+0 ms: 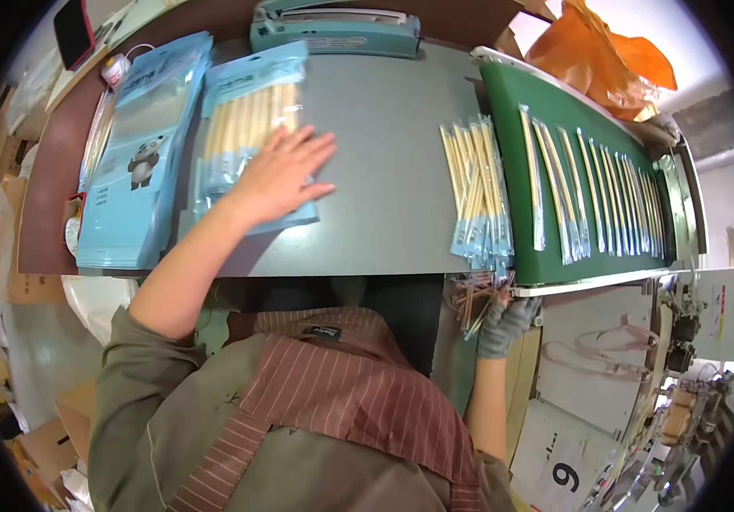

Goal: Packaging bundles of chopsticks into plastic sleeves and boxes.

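My bare left hand point(286, 175), fingers spread, lies flat on a clear and blue plastic bag point(247, 115) filled with a row of pale wooden chopsticks. Left of it rests a stack of flat blue bags point(124, 222) with a panda picture. My right hand point(507, 326), in a grey glove with bare fingertips, is at the table's front edge below the corner of the green conveyor belt. Just above it sits a pile of individually wrapped chopsticks point(476, 192). More sticks point(467, 303) show below the edge beside this hand, whose fingers are partly hidden.
The green conveyor belt point(516, 260) on the right carries a row of wrapped chopsticks. A light blue bag sealer point(337, 34) stands at the back of the grey table point(375, 162). An orange plastic bag point(593, 60) lies behind the belt; machinery point(682, 333) stands at far right.
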`<action>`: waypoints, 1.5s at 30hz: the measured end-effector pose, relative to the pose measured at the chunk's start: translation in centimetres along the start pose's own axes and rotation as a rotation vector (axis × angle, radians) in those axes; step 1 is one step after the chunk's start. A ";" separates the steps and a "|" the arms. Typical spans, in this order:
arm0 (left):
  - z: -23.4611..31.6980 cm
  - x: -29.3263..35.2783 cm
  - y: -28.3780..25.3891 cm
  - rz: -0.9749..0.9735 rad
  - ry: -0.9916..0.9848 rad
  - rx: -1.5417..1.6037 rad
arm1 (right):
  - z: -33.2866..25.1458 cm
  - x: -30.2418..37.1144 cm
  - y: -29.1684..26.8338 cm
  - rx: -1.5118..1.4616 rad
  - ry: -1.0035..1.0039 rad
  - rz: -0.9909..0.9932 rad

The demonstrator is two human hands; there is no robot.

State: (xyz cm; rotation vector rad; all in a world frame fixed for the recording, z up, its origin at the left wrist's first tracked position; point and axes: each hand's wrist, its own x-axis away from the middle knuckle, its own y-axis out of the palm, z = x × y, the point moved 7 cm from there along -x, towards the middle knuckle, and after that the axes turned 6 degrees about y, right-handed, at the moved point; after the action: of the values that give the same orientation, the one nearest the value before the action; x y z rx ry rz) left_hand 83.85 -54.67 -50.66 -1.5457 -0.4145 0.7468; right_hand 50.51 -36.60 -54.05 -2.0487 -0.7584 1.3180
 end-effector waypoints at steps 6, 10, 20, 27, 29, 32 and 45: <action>4.4 -5.7 1.8 -0.136 -0.208 0.455 | -1.0 -0.5 1.7 0.128 0.062 -0.138; 9.5 -12.8 4.7 0.261 -0.270 0.659 | -4.4 -0.7 1.9 0.040 -0.022 -0.031; 9.4 -14.5 6.2 0.439 -0.250 0.805 | -11.2 -5.6 7.3 -0.507 0.040 -0.424; -2.4 -5.9 4.2 0.598 -0.509 0.758 | -20.3 -7.0 9.2 -0.754 -0.317 -0.651; -2.3 -7.0 3.3 0.569 -0.489 0.409 | -19.3 -7.4 8.8 -0.815 -0.226 -0.665; 1.3 -9.3 4.9 0.559 -0.384 0.468 | -14.0 -6.1 8.7 -0.910 -0.003 -0.492; -4.8 -5.9 6.7 0.570 -0.286 0.619 | -16.8 -5.4 9.3 -0.670 0.117 -0.459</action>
State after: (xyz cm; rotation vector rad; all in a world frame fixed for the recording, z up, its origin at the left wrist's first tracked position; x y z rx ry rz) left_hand 81.73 -62.99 -56.10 -0.9624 0.0744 1.3981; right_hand 65.58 -49.53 -51.91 -2.2033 -1.6627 0.7267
